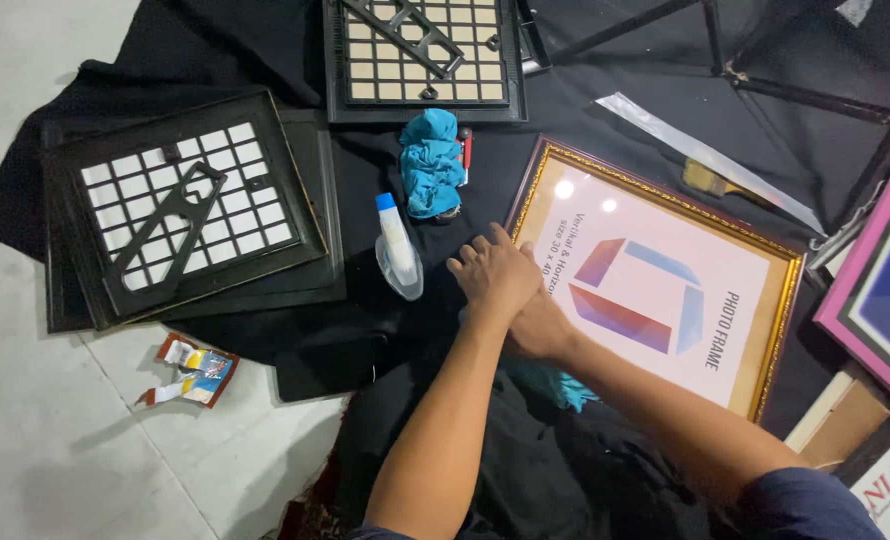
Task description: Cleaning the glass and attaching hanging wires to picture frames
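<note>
We see both hands crossed at the near left corner of the gold photo frame (655, 290), which lies flat on a black cloth (265, 60) spread over the floor, right of centre in the scene. The left hand (495, 272) lies on top, fingers loosely spread and pressing down; it grips nothing that we can make out. The right hand (540, 325) sits beneath it, and its grip is hidden from us, so we cannot tell whether it is closed on anything. A scrap of teal cloth (565, 388) shows just near the wrists, but we cannot tell whether either hand touches it.

Just left of the hands lies a small clear bottle with a blue cap (397, 245), and beyond it a bunched teal rag (431, 162). Farther left sits a stack of dark frame backs (185, 215), with another (420, 55) at the far edge.

We judge the main risk to be pressure: both hands bear on one corner, and that could flex or crack the glazing, or skew the frame on the soft cloth. The bottle lies close enough that a sideways sweep of the left hand could knock it away or squeeze out its contents.
</note>
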